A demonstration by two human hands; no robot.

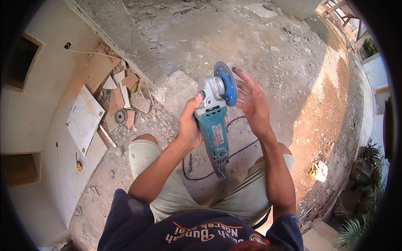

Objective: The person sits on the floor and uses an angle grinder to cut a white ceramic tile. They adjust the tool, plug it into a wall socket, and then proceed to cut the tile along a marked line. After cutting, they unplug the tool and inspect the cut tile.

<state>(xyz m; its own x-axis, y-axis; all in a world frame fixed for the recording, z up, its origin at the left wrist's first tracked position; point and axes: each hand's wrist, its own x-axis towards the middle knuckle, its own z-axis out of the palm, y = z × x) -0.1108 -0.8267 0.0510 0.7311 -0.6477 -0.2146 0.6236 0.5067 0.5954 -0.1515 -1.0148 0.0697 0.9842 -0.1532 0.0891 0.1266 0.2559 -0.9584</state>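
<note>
An angle grinder (213, 130) with a teal body and grey metal head stands out in front of my bent knees, its head pointing away from me. My left hand (190, 125) is wrapped round its body just below the head, thumb on the metal. On the head's right side sits a blue cutting disc (226, 83), seen nearly edge-on. Beside the disc's right face is my right hand (255, 108), fingers spread; some fingertips are at or behind the disc, and whether they touch it I cannot tell. A dark cord (196, 179) loops below the grinder.
Broken tile pieces (118, 98) lie at the left, with a loose round grinding wheel (120, 117) among them. A large white tile (85, 119) and a small yellow-black tool (79, 165) are nearer the wall. A concrete ledge (115, 42) runs behind. Plants (364, 196) stand at right.
</note>
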